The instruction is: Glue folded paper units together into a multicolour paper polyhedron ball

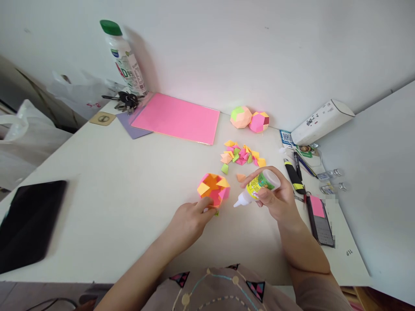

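My left hand pinches the near edge of a partly formed paper ball, its hollow top facing up in pink, orange and yellow. A bit of green paper peeks out under those fingers. Tilted nozzle-down in my right hand is a white glue bottle with a yellow-green label. Its tip hangs just right of the ball, apart from it. Behind lies a pile of folded paper pieces in pink, yellow, green and peach. One peach piece lies beside the bottle.
Two finished paper balls rest against the wall. Pink paper sheets, keys and a green-capped bottle are at back left. A black tablet lies left; a cutter and a phone lie right.
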A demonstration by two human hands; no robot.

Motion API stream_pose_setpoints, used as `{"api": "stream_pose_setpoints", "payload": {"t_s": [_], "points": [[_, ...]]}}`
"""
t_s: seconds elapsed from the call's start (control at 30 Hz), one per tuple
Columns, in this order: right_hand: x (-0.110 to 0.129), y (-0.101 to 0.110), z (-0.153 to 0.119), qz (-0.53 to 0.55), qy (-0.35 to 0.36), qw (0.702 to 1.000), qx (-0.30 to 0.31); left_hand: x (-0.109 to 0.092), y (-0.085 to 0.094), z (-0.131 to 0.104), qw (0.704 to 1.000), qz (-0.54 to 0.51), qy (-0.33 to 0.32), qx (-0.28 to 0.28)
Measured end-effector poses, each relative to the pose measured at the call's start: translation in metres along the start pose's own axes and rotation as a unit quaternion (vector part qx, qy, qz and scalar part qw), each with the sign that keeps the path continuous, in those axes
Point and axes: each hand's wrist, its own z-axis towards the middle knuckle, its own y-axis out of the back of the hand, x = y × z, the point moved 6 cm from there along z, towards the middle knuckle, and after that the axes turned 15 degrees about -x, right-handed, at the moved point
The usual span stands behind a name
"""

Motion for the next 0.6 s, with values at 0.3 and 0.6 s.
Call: {"api": "stream_pose_setpoints", "payload": {"t_s": [0.3,0.6], "points": [[0.000,0.000,0.000,0.006,0.009,1.000,-0.002,0.010,0.000,0.001,0.993,-0.032,0.112,-0.005],[-0.006,-0.003,0.002,0.015,-0.005,1.000,0.005,0.011,-0.018,-0.002,0.989,0.086,0.087,0.082]]}}
